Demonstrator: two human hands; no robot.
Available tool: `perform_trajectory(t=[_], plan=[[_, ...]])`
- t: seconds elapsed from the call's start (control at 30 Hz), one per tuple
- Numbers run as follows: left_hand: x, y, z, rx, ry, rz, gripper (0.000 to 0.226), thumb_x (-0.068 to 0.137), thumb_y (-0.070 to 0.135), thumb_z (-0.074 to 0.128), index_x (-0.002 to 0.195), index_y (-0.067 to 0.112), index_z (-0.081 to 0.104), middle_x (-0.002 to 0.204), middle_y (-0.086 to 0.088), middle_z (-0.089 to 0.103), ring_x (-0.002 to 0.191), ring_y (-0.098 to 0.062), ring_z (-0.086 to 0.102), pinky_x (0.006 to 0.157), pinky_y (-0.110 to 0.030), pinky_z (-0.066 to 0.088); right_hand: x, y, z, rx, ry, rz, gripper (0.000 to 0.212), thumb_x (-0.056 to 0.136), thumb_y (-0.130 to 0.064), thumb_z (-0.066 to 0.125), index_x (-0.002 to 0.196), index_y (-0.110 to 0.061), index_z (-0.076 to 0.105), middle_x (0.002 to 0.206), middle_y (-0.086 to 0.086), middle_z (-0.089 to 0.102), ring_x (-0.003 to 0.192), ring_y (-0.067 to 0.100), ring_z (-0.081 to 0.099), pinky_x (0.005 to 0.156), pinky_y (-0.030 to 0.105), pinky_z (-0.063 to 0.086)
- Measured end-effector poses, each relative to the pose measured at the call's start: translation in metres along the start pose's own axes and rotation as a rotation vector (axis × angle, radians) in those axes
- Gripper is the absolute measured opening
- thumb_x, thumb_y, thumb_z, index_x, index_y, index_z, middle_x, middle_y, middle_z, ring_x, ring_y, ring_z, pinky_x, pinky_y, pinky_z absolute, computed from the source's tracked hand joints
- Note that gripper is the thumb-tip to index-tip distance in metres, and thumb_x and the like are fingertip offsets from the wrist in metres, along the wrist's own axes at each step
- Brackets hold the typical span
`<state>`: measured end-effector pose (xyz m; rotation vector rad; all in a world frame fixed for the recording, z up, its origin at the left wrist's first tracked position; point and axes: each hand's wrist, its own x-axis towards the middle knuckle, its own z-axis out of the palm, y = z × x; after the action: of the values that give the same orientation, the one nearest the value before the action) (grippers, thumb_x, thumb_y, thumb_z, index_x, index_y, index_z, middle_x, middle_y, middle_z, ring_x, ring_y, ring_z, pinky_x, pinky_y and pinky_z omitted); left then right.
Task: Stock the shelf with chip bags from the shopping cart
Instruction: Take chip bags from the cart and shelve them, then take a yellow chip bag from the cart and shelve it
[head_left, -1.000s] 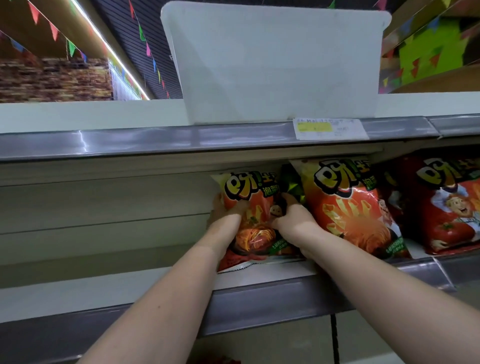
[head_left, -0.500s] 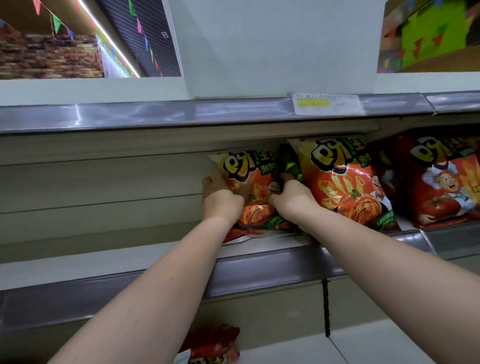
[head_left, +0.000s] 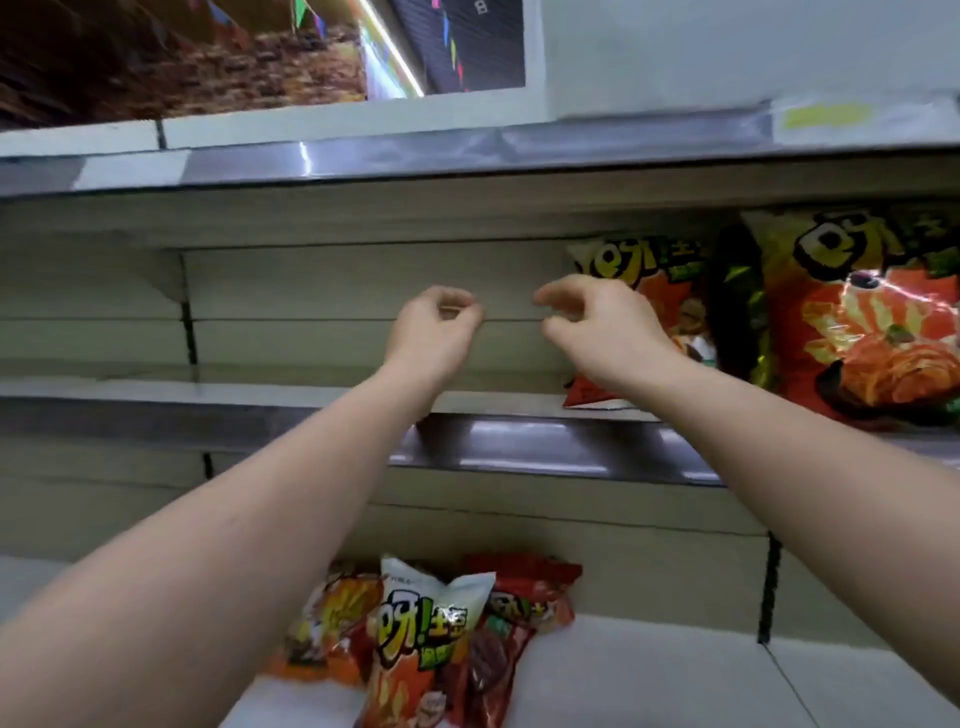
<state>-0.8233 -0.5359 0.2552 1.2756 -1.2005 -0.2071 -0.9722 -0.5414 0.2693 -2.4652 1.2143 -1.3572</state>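
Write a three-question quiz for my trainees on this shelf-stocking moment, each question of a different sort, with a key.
1. True or false: the left hand grips a chip bag.
2. Multiple choice: the orange chip bag nearest the right hand is
A. lying flat on the floor
B. standing on the shelf, partly hidden behind that hand
C. on the top shelf
3. Fill in: more chip bags lie in a pile ____ the shelf, between the two forearms.

Key
1. False: both hands hold nothing, fingers loosely curled.
2. B
3. below
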Motion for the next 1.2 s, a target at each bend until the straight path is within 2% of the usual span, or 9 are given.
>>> perform_trajectory(t=[0.1,0.2,0.3,0.57,0.7,0.93,1.03,1.1,1.2], plan=[[-0.011,-0.012,-0.041,0.06,0.083,-0.029,0.008,0.091,0.017,0.058,0.085,0.023,0.056,0.094,-0.004,0.062,0.105,-0.028,0.063,0.08,-0.027,0.042,-0.004,-0.031,0.026,0.12,-0.076,-0.088,0.031,0.089,-0.015,0.055,0.119,-0.018,0.062,0.122,0.001,0.062,0.115,0.015,0.055,0.097,0.023,0.037],[-0.028,-0.024,-0.084,0.154,0.187,-0.062,0.005,0.09,0.019,0.059,0.087,0.023,0.058,0.101,-0.007,0.066,0.104,-0.026,0.063,0.094,-0.035,0.049,-0.01,-0.059,0.055,0.233,-0.185,-0.162,0.03,0.088,-0.013,0.055,0.116,-0.019,0.063,0.118,0.0,0.063,0.111,0.013,0.056,0.09,0.018,0.04],[-0.05,-0.036,-0.127,0.221,0.296,-0.112,0.005,0.089,0.019,0.059,0.087,0.023,0.06,0.099,-0.005,0.065,0.103,-0.026,0.063,0.096,-0.039,0.049,-0.017,-0.087,0.086,0.32,-0.3,-0.211,0.031,0.086,-0.01,0.055,0.114,-0.02,0.063,0.116,-0.001,0.064,0.109,0.012,0.057,0.088,0.018,0.04],[-0.119,-0.075,-0.242,0.284,0.52,-0.321,0.013,0.09,0.018,0.057,0.081,0.028,0.056,0.093,-0.003,0.062,0.098,-0.025,0.063,0.079,-0.032,0.047,-0.058,-0.17,0.165,0.439,-0.593,-0.339,0.031,0.09,-0.015,0.055,0.12,-0.018,0.059,0.119,0.0,0.061,0.112,0.013,0.055,0.093,0.023,0.041],[-0.165,-0.106,-0.299,0.279,0.58,-0.459,0.004,0.093,0.017,0.055,0.094,0.02,0.057,0.09,-0.002,0.061,0.086,-0.02,0.06,0.073,-0.027,0.044,-0.092,-0.221,0.206,0.463,-0.713,-0.388,0.03,0.09,-0.017,0.056,0.119,-0.02,0.06,0.117,-0.001,0.062,0.109,0.013,0.056,0.09,0.022,0.04],[-0.248,-0.166,-0.403,0.324,0.684,-0.712,0.017,0.094,0.016,0.054,0.108,0.012,0.062,0.091,-0.003,0.061,0.078,-0.016,0.058,0.067,-0.026,0.044,-0.163,-0.299,0.297,0.537,-0.977,-0.361,0.03,0.089,-0.018,0.056,0.119,-0.021,0.06,0.115,0.0,0.061,0.106,0.015,0.057,0.083,0.025,0.044],[-0.279,-0.191,-0.44,0.324,0.69,-0.818,0.006,0.093,0.018,0.056,0.093,0.022,0.061,0.109,-0.009,0.063,0.092,-0.023,0.06,0.08,-0.035,0.049,-0.193,-0.323,0.336,0.54,-1.076,-0.356,0.03,0.089,-0.018,0.058,0.119,-0.02,0.06,0.116,0.0,0.061,0.104,0.012,0.056,0.087,0.023,0.042],[-0.297,-0.207,-0.46,0.312,0.699,-0.887,0.012,0.093,0.018,0.055,0.084,0.026,0.057,0.121,-0.011,0.06,0.104,-0.027,0.059,0.09,-0.038,0.048,-0.212,-0.334,0.36,0.543,-1.151,-0.319,0.031,0.089,-0.019,0.058,0.12,-0.02,0.059,0.115,-0.001,0.061,0.107,0.013,0.057,0.093,0.027,0.045],[-0.322,-0.233,-0.482,0.303,0.702,-0.975,0.014,0.094,0.019,0.056,0.081,0.026,0.056,0.114,-0.013,0.062,0.1,-0.026,0.06,0.094,-0.04,0.048,-0.238,-0.344,0.39,0.517,-1.234,-0.259,0.032,0.09,-0.02,0.059,0.122,-0.02,0.058,0.117,-0.002,0.061,0.108,0.014,0.056,0.092,0.026,0.045]])
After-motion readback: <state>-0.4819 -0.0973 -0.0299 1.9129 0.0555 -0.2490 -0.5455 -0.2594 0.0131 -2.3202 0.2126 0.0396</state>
